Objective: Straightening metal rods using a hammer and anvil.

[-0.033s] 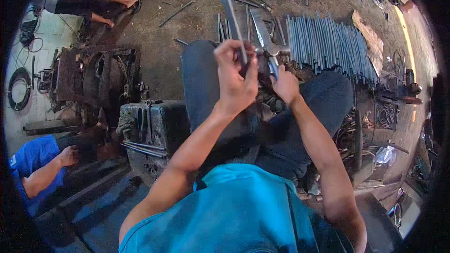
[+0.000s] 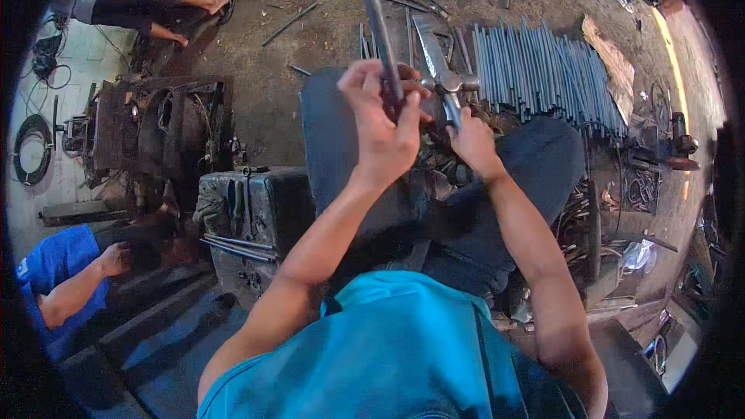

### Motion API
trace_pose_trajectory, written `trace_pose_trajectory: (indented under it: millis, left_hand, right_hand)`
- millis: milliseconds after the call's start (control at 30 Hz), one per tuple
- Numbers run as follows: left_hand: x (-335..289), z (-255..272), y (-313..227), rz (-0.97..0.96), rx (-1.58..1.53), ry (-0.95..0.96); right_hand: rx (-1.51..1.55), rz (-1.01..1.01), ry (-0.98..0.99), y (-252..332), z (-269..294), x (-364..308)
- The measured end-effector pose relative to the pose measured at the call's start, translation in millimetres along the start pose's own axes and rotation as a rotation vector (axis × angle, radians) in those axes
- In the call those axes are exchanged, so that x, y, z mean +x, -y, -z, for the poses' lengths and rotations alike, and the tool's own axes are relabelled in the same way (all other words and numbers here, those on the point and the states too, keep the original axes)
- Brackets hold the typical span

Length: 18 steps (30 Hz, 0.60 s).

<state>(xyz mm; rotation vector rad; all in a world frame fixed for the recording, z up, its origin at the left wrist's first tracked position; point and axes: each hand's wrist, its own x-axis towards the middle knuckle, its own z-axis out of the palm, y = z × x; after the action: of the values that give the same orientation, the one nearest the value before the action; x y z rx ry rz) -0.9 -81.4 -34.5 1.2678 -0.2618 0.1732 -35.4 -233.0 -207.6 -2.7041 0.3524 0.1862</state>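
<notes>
My left hand (image 2: 386, 140) is closed round a long, dark metal rod (image 2: 375, 12), its fingers slightly blurred. The rod tilts up and away past the top edge of the view, and its near end is hidden by the hand. A hammer (image 2: 466, 84) with a steel head is in my right hand (image 2: 474, 143), gripped by its handle close below the head. The hammer head is just right of my left fingertips. Beyond it lies a bright, flat, tapering metal piece (image 2: 432, 48); whether the hammer touches it I cannot tell.
Many similar rods (image 2: 535, 70) lie side by side at the right, beside a wooden board (image 2: 609, 58). A dark metal box (image 2: 256, 209) stands left of my knee, a rusty machine (image 2: 155, 128) farther left. One person's arm (image 2: 77, 287) shows lower left, another person's legs (image 2: 182, 12) upper left.
My left hand and the rod have shifted slightly left, and the fingers have moved on the rod. The right hand and hammer stay nearly in place.
</notes>
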Motion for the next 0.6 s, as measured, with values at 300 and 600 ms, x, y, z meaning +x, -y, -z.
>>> trace_pose_trajectory:
  millis: [300, 600]
  left_hand:
    - [44, 20, -7, 0.518, -0.067, 0.329]
    - [62, 10, -2, 0.707, 0.065, 0.413]
  right_hand:
    - [0.017, -0.005, 0.044, -2, 1, -6]
    - [0.015, -0.011, 0.073, -8, -6, -15]
